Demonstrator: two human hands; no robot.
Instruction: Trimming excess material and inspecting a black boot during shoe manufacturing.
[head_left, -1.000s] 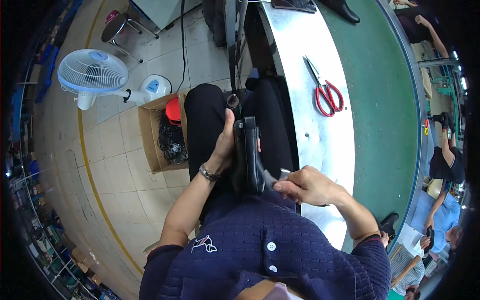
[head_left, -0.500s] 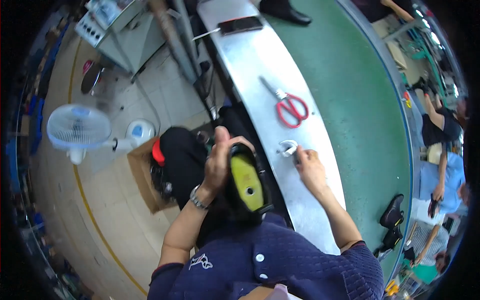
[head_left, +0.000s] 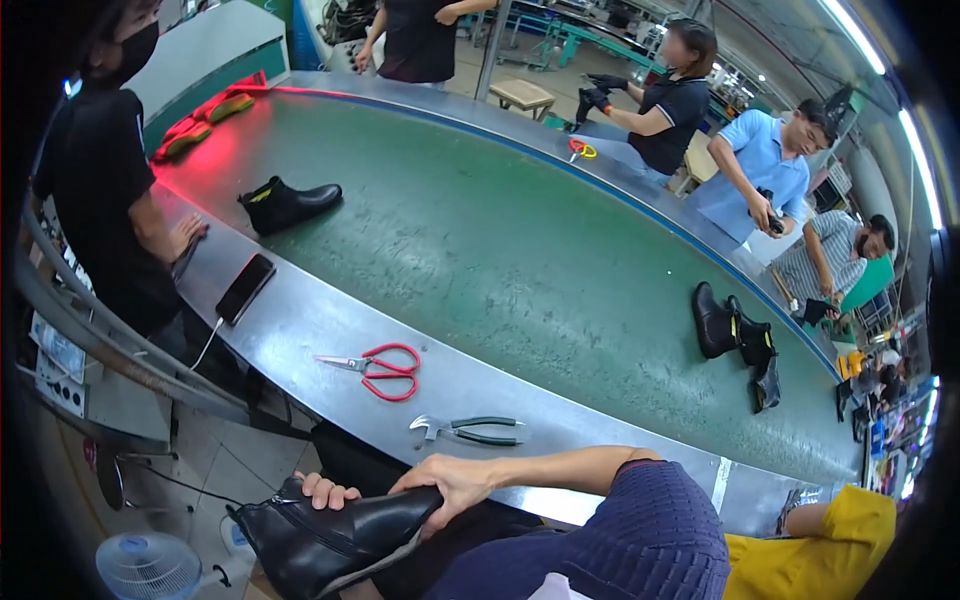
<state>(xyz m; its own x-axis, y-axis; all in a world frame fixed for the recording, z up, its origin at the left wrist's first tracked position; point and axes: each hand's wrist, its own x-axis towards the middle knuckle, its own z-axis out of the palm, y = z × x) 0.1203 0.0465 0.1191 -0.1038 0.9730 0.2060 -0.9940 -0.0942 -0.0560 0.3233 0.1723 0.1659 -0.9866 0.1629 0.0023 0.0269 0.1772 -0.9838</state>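
The view had been raised from the lap to the steel counter and green conveyor belt, and the black leather ankle boot, earlier upright between the knees, was now laid sideways below the counter's near edge, so handling of it appeared unfinished. The right hand was closed over its shaft, while the tool picked from the counter seemed returned, green-handled pliers lying beside red-handled scissors. Of the left hand only curled fingers were seen over the boot's top; its sole was hidden.
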